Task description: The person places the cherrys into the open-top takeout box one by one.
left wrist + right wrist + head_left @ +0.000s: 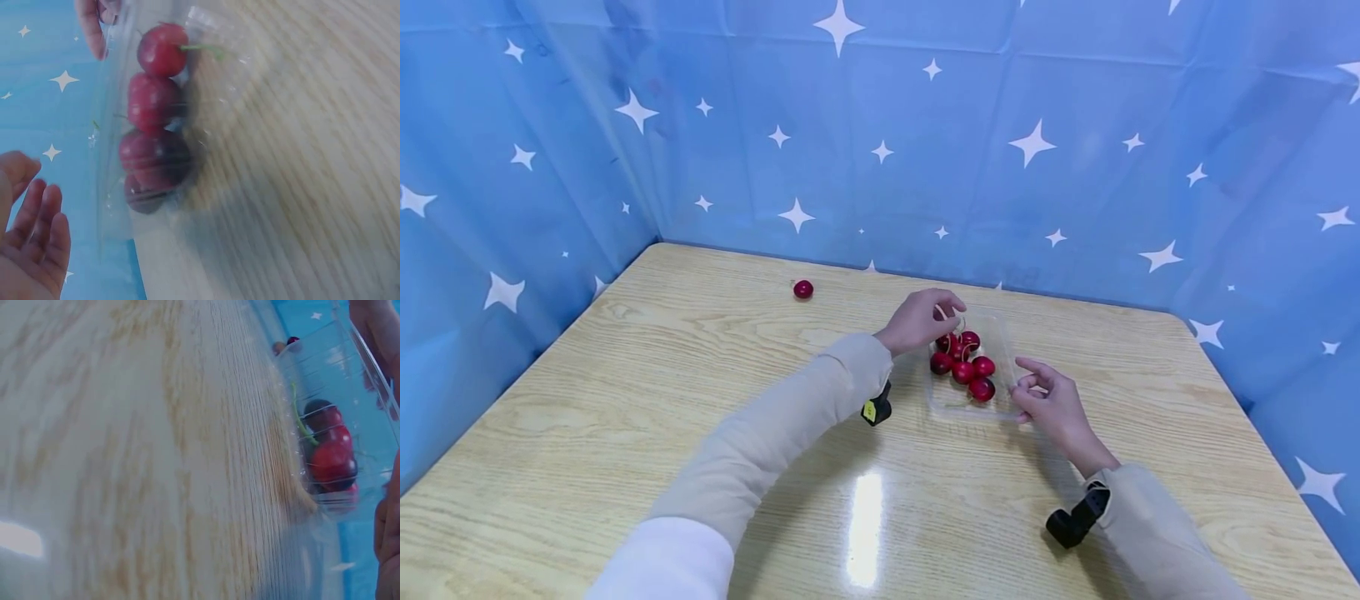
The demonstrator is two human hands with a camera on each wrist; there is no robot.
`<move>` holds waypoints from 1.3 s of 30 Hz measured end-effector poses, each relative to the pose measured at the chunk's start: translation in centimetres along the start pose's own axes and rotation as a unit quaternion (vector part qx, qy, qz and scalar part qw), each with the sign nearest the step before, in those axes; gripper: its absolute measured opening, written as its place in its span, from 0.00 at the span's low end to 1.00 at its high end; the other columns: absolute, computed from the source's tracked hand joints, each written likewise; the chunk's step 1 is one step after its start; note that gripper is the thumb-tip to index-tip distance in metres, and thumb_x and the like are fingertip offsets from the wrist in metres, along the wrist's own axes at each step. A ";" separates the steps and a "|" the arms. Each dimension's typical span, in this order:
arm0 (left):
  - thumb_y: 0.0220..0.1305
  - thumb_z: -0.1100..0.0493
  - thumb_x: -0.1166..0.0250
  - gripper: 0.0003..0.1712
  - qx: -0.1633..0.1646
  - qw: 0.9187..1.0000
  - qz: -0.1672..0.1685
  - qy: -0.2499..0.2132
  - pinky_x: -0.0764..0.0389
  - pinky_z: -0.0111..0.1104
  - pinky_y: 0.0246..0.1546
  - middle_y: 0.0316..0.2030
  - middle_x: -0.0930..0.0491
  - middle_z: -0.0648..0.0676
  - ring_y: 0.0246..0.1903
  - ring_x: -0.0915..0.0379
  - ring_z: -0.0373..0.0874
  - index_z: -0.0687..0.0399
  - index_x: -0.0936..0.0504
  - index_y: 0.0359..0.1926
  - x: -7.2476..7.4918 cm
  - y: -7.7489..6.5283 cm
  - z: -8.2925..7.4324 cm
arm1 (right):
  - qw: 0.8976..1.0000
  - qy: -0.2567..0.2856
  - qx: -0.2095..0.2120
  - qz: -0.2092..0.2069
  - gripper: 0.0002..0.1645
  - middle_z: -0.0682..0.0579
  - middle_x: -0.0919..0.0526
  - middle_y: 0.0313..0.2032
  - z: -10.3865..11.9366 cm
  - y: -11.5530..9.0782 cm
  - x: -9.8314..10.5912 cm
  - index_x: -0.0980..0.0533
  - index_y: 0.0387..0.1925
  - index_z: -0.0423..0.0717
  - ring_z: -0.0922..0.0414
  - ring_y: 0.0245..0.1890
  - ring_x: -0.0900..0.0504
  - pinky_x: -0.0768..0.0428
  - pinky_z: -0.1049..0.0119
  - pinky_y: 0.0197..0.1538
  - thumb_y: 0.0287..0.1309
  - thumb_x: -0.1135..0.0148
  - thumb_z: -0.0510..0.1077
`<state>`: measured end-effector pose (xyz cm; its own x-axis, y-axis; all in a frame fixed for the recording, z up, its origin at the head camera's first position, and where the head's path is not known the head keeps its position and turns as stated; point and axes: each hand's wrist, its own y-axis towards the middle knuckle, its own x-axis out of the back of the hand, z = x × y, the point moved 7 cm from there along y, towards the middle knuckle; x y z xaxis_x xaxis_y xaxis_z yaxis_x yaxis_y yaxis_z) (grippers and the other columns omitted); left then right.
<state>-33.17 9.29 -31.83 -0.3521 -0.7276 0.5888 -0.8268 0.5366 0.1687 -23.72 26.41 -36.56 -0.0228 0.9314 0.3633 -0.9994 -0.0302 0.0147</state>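
A clear plastic box (951,412) holds several dark red cherries (962,372), some with green stems. Over its far left corner, my left hand (922,319) has its fingers loosely bent, nothing seen between them. In the left wrist view, that hand (34,240) is beside the box wall with its fingers apart, and the cherries (156,103) show through the plastic. At the box's right edge, my right hand (1051,405) pinches the rim between thumb and fingers. Only part of this hand (389,534) appears in the right wrist view.
A single cherry (803,289) lies near the back of the wood-grain table (700,350), left of the box. Behind the table hangs a blue curtain (850,192) with white stars. A bright light reflection (865,529) shows on the tabletop in front.
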 end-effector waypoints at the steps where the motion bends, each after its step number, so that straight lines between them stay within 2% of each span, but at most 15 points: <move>1: 0.61 0.60 0.44 0.11 0.001 1.000 -0.007 0.002 0.28 0.26 0.32 0.33 0.25 0.49 0.31 0.29 0.40 0.53 0.22 0.44 0.3 -0.2 0.1 | 1.000 0.000 0.000 -0.001 0.30 0.49 0.31 0.28 0.0 0.0 0.0 0.42 0.59 0.30 0.62 0.18 0.24 0.23 0.69 0.23 0.54 0.49 0.30; 11: 0.60 0.62 0.43 0.17 -0.009 0.999 -0.034 -0.007 0.27 0.29 0.33 0.37 0.28 0.52 0.33 0.30 0.42 0.55 0.27 0.51 3.5 -2.3 2.4 | 1.000 -0.002 -0.003 0.001 0.30 0.49 0.31 0.28 0.1 0.1 -0.2 0.43 0.60 0.30 0.61 0.17 0.25 0.23 0.69 0.23 0.54 0.49 0.31; 21: 0.59 0.63 0.42 0.19 0.040 0.995 -0.086 -0.001 0.27 0.33 0.36 0.38 0.29 0.56 0.35 0.30 0.47 0.58 0.28 0.52 8.0 -4.7 6.9 | 1.000 -0.007 -0.003 0.003 0.31 0.49 0.30 0.29 0.2 0.1 0.1 0.43 0.61 0.32 0.61 0.17 0.25 0.23 0.68 0.24 0.56 0.48 0.32; 26: 0.60 0.63 0.43 0.19 0.066 0.990 -0.127 0.007 0.27 0.35 0.34 0.39 0.29 0.58 0.33 0.30 0.48 0.59 0.29 0.53 10.4 -5.5 9.2 | 1.000 -0.016 -0.002 -0.001 0.30 0.49 0.30 0.29 0.1 0.1 0.2 0.43 0.60 0.31 0.61 0.18 0.25 0.23 0.67 0.23 0.55 0.48 0.32; 31: 0.60 0.63 0.44 0.18 0.091 0.980 -0.176 0.030 0.30 0.36 0.34 0.37 0.30 0.58 0.31 0.33 0.48 0.60 0.29 0.52 12.7 -6.2 11.1 | 1.000 -0.016 0.000 0.002 0.30 0.50 0.30 0.29 -0.1 0.1 0.1 0.43 0.60 0.31 0.61 0.18 0.25 0.23 0.68 0.23 0.55 0.49 0.32; 39: 0.60 0.63 0.45 0.18 0.120 0.967 -0.222 0.030 0.30 0.38 0.34 0.37 0.31 0.60 0.32 0.33 0.50 0.61 0.28 0.52 14.8 -6.8 12.7 | 1.000 -0.012 -0.001 0.005 0.30 0.50 0.31 0.28 -0.2 0.2 0.1 0.43 0.60 0.32 0.61 0.18 0.25 0.23 0.68 0.24 0.55 0.49 0.32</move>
<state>-38.34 -10.57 -34.35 0.0805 -0.8332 0.5471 -0.9711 0.0582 0.2315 -23.93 26.56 -36.69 -0.0323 0.9219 0.3861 -0.9992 -0.0386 0.0085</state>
